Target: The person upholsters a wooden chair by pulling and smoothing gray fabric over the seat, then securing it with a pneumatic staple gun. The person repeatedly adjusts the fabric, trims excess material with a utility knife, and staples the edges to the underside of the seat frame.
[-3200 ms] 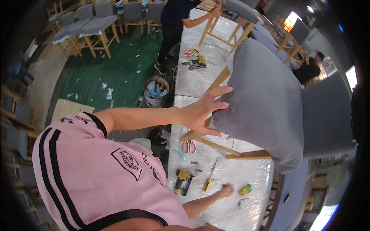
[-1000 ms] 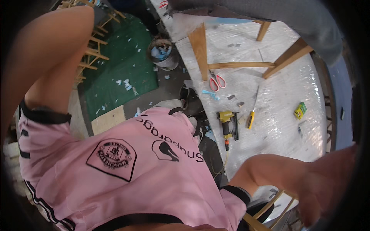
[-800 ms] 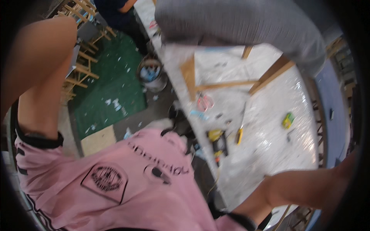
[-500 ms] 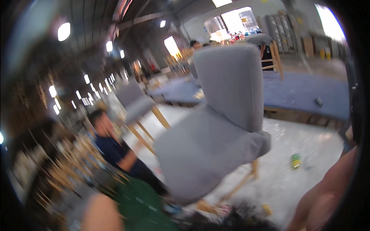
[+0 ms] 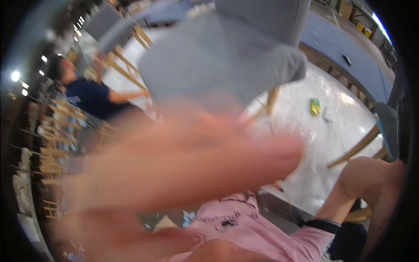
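Note:
My left hand sweeps close in front of the view, badly smeared by motion. One thick digit stretches to the right; whether it holds anything cannot be made out. Behind it stands a grey upholstered chair with wooden legs, its backrest cut off by the top edge. The hand covers the front of the seat in the picture, and I see no contact between them. My right arm is bent up at the right edge, and its hand lies outside the picture.
A green and yellow container lies on the white plastic-covered surface. Beyond it runs a blue-topped platform with a small dark object. Left, a person in a dark shirt sits by another grey chair. Several wooden frames are stacked behind.
The view has tipped downward, so the chair sits higher in the picture. My left hand has come up across the middle. The right arm remains raised at the right.

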Motion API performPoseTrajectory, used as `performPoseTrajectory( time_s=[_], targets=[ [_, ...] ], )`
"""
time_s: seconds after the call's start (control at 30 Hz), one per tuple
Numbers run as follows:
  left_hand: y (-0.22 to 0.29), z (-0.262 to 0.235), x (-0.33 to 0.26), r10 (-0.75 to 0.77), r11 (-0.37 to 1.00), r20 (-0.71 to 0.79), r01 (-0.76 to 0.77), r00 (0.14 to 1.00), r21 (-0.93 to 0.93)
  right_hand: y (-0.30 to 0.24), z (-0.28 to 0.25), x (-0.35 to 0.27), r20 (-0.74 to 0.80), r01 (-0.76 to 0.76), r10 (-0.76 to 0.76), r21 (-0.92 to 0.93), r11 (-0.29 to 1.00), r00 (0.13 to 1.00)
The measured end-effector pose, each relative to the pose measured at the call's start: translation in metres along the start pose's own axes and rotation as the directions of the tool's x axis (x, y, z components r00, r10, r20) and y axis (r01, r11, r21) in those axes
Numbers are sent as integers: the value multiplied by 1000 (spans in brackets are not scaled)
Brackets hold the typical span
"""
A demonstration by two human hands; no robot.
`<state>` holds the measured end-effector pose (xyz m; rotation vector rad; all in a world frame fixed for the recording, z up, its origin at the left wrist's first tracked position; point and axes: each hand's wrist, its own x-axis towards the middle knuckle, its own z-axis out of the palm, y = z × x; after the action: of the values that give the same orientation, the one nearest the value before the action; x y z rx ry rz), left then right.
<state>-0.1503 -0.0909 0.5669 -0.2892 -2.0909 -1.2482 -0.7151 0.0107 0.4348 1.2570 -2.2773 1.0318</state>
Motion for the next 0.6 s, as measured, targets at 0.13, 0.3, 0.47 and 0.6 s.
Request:
performPoseTrajectory(
  time_s=[0.13,0.3,0.47,0.6],
  targets=[
    [16,33,-7,-170,862,-38,168,985,478,106,-72,-11,-82,-37,32,-63,997,996],
    [7,-17,-30,-209,694,-93,215,973,687,109,-104,7,-153,-99,75,-153,983,985],
    [-11,-7,-55,-253,564,-202,314,946,764,122,-103,16,-162,-119,89,-187,975,983],
    [-11,24,-65,-267,435,-267,363,926,824,136,-84,14,-178,-125,98,-147,981,979]
  ],
)
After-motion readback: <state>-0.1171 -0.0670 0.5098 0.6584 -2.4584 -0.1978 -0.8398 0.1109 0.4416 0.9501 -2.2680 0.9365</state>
